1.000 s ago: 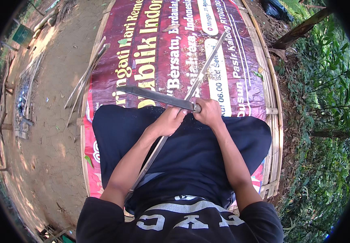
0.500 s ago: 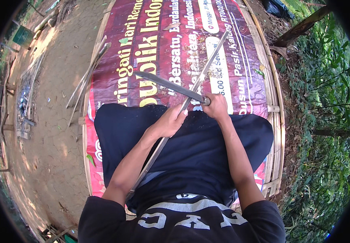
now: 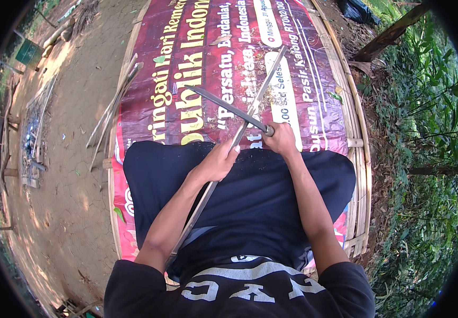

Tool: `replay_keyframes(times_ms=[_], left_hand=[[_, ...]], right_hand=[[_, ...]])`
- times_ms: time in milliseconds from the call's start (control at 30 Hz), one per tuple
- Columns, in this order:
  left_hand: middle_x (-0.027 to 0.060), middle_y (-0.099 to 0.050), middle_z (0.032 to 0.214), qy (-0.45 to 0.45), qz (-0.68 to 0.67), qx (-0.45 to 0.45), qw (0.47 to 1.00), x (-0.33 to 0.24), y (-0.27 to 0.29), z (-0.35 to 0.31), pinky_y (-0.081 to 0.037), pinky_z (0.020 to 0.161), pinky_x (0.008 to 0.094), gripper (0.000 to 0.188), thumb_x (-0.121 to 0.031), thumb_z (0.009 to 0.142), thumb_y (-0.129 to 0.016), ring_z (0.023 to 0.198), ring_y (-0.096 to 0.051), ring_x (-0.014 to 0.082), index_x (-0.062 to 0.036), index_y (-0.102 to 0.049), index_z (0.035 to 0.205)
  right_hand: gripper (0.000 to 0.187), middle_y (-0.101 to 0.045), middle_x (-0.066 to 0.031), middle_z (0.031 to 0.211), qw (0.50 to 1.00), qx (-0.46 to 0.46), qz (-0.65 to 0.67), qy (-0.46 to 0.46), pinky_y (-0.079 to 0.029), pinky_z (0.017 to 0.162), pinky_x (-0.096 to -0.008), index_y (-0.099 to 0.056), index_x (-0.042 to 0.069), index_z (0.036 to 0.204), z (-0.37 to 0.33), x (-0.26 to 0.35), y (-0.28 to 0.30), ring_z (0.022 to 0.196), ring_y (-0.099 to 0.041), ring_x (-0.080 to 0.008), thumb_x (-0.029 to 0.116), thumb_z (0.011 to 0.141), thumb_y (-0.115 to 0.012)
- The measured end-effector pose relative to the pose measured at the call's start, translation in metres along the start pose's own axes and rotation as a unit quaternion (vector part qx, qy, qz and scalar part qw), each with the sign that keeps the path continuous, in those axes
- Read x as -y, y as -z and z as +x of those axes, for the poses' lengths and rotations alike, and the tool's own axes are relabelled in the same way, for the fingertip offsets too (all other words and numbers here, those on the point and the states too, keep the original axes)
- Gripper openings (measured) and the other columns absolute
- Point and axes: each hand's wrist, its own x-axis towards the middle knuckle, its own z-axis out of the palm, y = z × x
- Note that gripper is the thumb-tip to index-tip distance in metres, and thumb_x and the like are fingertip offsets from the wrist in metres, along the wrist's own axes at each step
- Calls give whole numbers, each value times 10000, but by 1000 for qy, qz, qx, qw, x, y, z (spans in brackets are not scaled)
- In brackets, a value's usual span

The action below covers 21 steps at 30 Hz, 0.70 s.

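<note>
Two hands, both closed: left hand (image 3: 219, 161) grips one long thin strip (image 3: 268, 86), fingers wrapped around it; right hand (image 3: 281, 139) grips the handle of one long-bladed knife (image 3: 219, 102). Knife count one, strip count one. Strip runs slantwise from the lap, under the left hand, out over one red printed banner (image 3: 321, 130), far end up and to the right. Blade crosses over the strip just beyond the left hand, tip pointing up and left (can't tell if the edge cuts in). Two legs in dark trousers (image 3: 261, 196), knees spread wide. Banner lies on one bamboo platform (image 3: 358, 177), with pale shavings (image 3: 277, 99) scattered near the strip's outer part, too many to count. Three green leaves (image 3: 336, 97) on the banner, plus one brown leaf (image 3: 219, 40). Several sticks (image 3: 113, 108) at the platform's left edge, overlapping, no exact count. One black bag (image 3: 358, 10) at upper right, one green container (image 3: 29, 54) at upper left.
</note>
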Motion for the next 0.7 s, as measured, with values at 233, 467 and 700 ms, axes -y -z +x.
replay_keyframes(times_ms=[233,467,700], left_hand=[[-15,-440,598,-32,-33,6,999,3,-4,1,-337,377,291,282,-293,1098,-445,434,-415,75,-37,-475,984],[-2,-454,587,-21,-12,4,1000,3,2,3,-356,370,309,282,-290,1098,-438,416,-431,85,-31,-472,990],[11,-463,594,-38,13,9,999,9,-6,7,-371,360,309,271,-270,1100,-420,391,-445,104,-17,-471,1015]], right_hand=[[191,-649,-219,652,1000,-1,4,13,-535,638,-527,-684,58,748,-3,24,9,652,-650,-441,247,775,-688],[221,-642,-211,643,999,-8,-44,-12,-531,623,-516,-656,41,707,-4,20,13,639,-644,-435,250,773,-684],[231,-608,-228,614,999,-31,-15,-19,-507,617,-523,-658,25,710,1,-7,3,636,-622,-452,239,793,-688]])
